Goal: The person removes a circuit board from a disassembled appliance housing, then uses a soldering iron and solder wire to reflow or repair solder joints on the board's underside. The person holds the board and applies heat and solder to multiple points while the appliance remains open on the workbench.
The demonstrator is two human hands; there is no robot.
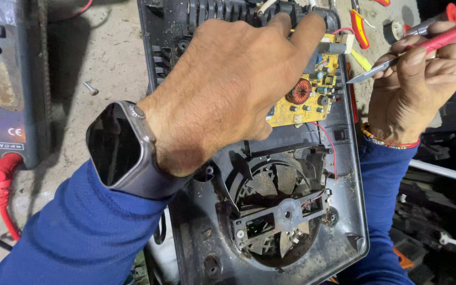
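Pressing on an opened appliance housing (344, 211), left hand (228, 89) spread wide.
Right hand (412, 89) fingers grip red-handled tools (423, 45) beside the yellow circuit board (307, 100).

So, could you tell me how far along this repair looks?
Done: the black appliance housing lies open, exposing its fan and yellow circuit board. In hand: the left hand presses near the board; the right hand holds red-handled tools. Left: a loose screw lies aside.

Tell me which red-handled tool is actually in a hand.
The red-handled tweezers in the right hand, tip toward the yellow circuit board. The red-handled pliers lie untouched on the bench.
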